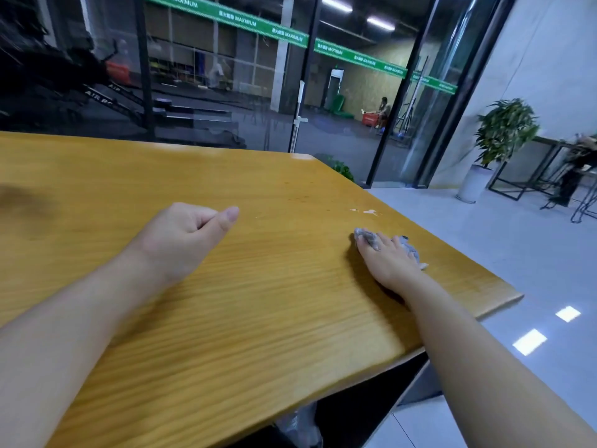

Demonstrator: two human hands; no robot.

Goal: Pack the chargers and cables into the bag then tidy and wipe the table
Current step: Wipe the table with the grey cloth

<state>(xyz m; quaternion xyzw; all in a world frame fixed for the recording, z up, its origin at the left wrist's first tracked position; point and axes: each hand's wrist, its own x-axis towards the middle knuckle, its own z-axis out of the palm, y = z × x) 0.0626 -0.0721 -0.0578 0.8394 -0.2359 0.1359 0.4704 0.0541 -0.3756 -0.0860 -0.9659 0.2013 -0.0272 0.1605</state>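
A yellow wooden table (226, 318) fills the lower left of the view. My right hand (389, 261) lies flat, fingers straight, pressing a crumpled grey cloth (411, 250) onto the tabletop close to the right edge. Just beyond the cloth a small whitish smear (368, 211) marks the wood. My left hand (190, 236) hovers over the middle of the table with its fingers curled into a loose fist, thumb forward, holding nothing. No chargers, cables or bag are in view.
A dark blurred patch (22, 202) sits on the table at far left. Glass walls (339, 92) stand behind the table. A potted plant (502, 134) and metal-framed tables (549, 169) stand at right on the glossy floor. A clear plastic bag (300, 428) shows under the table's front edge.
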